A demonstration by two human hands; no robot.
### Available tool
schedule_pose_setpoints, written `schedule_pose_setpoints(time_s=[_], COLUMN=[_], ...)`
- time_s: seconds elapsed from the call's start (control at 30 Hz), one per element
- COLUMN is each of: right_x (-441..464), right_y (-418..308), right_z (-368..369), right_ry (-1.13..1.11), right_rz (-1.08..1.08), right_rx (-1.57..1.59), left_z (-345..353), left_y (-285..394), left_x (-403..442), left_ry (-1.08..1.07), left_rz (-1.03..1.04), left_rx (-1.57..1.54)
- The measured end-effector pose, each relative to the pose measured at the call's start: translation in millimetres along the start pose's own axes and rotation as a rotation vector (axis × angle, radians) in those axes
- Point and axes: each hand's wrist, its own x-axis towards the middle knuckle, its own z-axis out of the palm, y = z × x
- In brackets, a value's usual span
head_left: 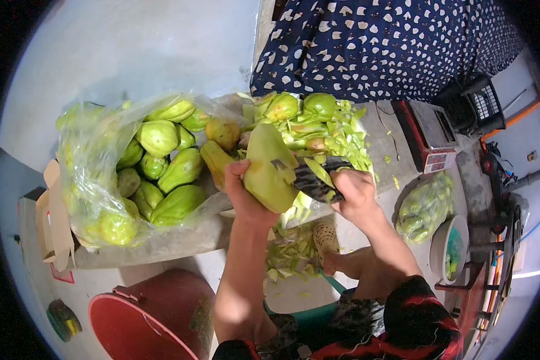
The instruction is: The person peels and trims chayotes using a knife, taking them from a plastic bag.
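Observation:
My left hand point(246, 195) is wrapped round the lower left side of a large pale green peeled papaya point(267, 165). Closed round the handle end of a dark, wide-bladed knife point(318, 179), my right hand point(353, 191) is on the fruit's right. The blade meets the fruit's right side, and a strip of peel point(320, 171) lies on it. Behind the fruit is a pile of green peelings point(342, 135) with a few whole fruits. A clear plastic bag point(78, 180) to the left holds several unpeeled green fruits point(177, 168).
A red bucket point(144, 315) stands on the floor at lower left, near a cardboard box point(53, 213). On the right are a red scale point(423, 135), a filled plastic bag point(425, 207) and a white basin point(441, 252). Peelings point(291, 252) lie below the table.

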Motion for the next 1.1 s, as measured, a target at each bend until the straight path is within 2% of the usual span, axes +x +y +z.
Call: schedule_pose_setpoints(time_s=[0.3,0.4,0.47,0.5,0.53,0.57,0.6,0.67,0.73,0.8,0.83,0.9,0.93,1.03,1.1], right_x=[0,3,3,0,1,2,4,3,3,0,-1,-2,1,7,9], right_y=[9,12,18,26,32,32,32,27,22,16,13,7,4,-6,-9], right_z=[7,9,11,17,21,19,18,14,13,12,13,9,8,9,9], right_ry=[-0.014,0.016,-0.052,-0.069,-0.078,-0.032,-0.036,-0.035,-0.025,0.014,0.012,0.062,0.084,0.123,0.125], right_rz=[0.144,0.174,0.257,0.380,0.495,0.531,0.518,0.589,0.598,0.404,0.402,0.107,-0.020,-0.180,-0.194], right_rx=[-0.067,-0.050,-0.092,-0.099,-0.106,-0.054,-0.050,-0.015,-0.018,-0.095,-0.089,-0.050,-0.028,-0.038,-0.058], left_z=[2,-1,-7,-6,-5,-2,2,10,-3,-9,-9,-9,-7,-3,-10], left_y=[-3,-4,-5,-7,-6,-4,-2,0,5,9,9,7,6,2,-2], left_x=[-1,-4,-3,-5,-3,-2,0,2,4,3,4,8,8,9,11], left_ry=[-0.014,0.056,0.045,0.046,-0.055,-0.157,-0.158,0.102,0.075,0.008,0.012,0.179,0.181,0.128,0.002], left_rz=[-0.053,-0.112,-0.173,-0.181,-0.205,-0.220,-0.206,-0.095,-0.050,-0.008,-0.003,0.096,0.092,0.077,0.053], left_rx=[0.016,0.071,0.065,0.066,0.031,-0.004,-0.006,-0.235,-0.187,-0.194,-0.192,-0.219,-0.219,-0.160,-0.036])
